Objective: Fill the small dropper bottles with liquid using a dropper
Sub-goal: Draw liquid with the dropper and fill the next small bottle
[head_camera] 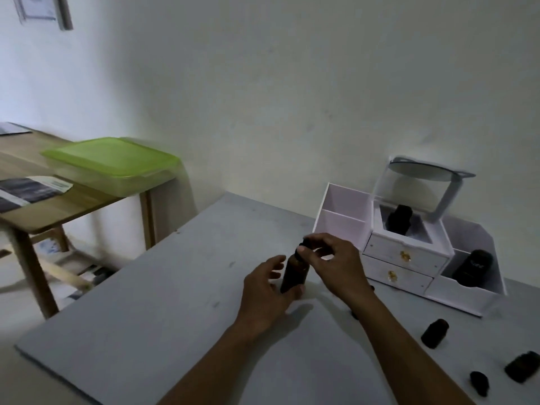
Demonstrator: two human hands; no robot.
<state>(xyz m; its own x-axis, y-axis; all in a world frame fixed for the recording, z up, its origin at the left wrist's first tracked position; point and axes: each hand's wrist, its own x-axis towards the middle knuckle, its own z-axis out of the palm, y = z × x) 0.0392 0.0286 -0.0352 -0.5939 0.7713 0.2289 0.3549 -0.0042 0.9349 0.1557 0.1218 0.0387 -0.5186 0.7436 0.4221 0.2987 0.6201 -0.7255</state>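
A tall amber bottle [294, 273] stands upright near the middle of the grey table [175, 317]. My left hand [267, 296] wraps its lower part from the left. My right hand [333, 263] pinches the bottle's black cap [302, 246] at the top. Small dark dropper bottles lie on the table at the right: one upright [434, 333], one at the edge [521, 366], and a dark cap-like piece [479, 382]. Another small dark object [355, 314] peeks out behind my right forearm.
A white desk organiser [409, 252] with two drawers stands at the back right; it holds a dark bottle [399, 219] on top and a larger black bottle [473, 267] in its right bin. A wooden side table [58, 206] with a green-lidded box [114, 162] stands to the left.
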